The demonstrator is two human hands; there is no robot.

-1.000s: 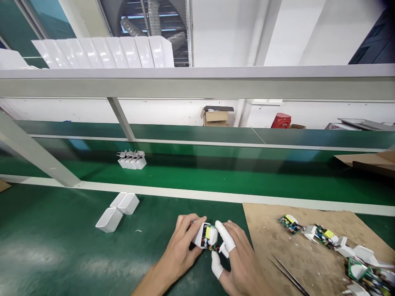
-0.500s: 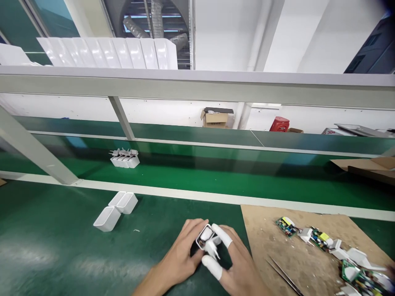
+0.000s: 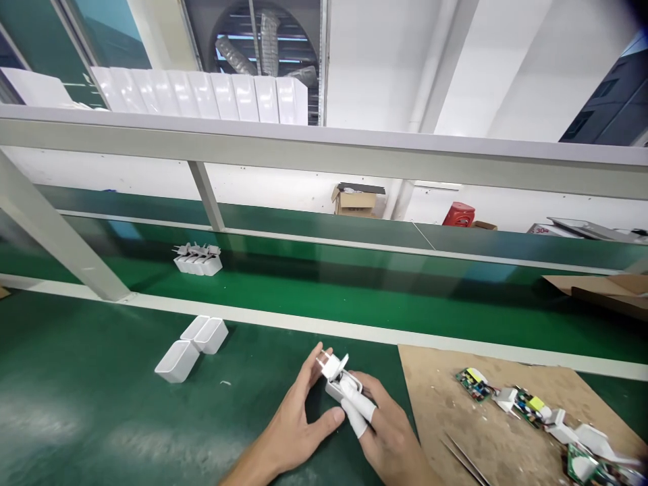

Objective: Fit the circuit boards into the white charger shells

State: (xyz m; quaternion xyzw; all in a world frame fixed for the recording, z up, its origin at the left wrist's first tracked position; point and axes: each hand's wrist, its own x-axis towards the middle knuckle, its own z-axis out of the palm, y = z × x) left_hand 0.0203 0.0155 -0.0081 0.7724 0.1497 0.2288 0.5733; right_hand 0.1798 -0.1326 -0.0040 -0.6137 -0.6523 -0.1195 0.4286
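Note:
A white power adapter housing (image 3: pixel 333 391) is between my hands above the green bench, its open end facing up. A white cap with two plug pins (image 3: pixel 333 365) sits tilted at its far left edge. My right hand (image 3: pixel 392 432), with white finger cots on thumb and forefinger, pinches at the near right side of the housing; the exact contact is partly hidden. My left hand (image 3: pixel 293 425) is on the left, thumb and fingers apart around the adapter, fingertips close behind the plug pins. I see no firm grip by it.
Three empty white housings (image 3: pixel 177 361) stand on the left of the bench. On the green conveyor (image 3: pixel 304 290) sits a row of adapters (image 3: pixel 198 260). A brown board (image 3: pixel 430 378) on the right bears tweezers (image 3: pixel 464 459) and several circuit boards (image 3: pixel 473 383) with white plug caps.
The plug cap has swung from the housing's near right side to its far left. My left hand has loosened and spread its fingers; my right fingers have come together. The view has shifted slightly.

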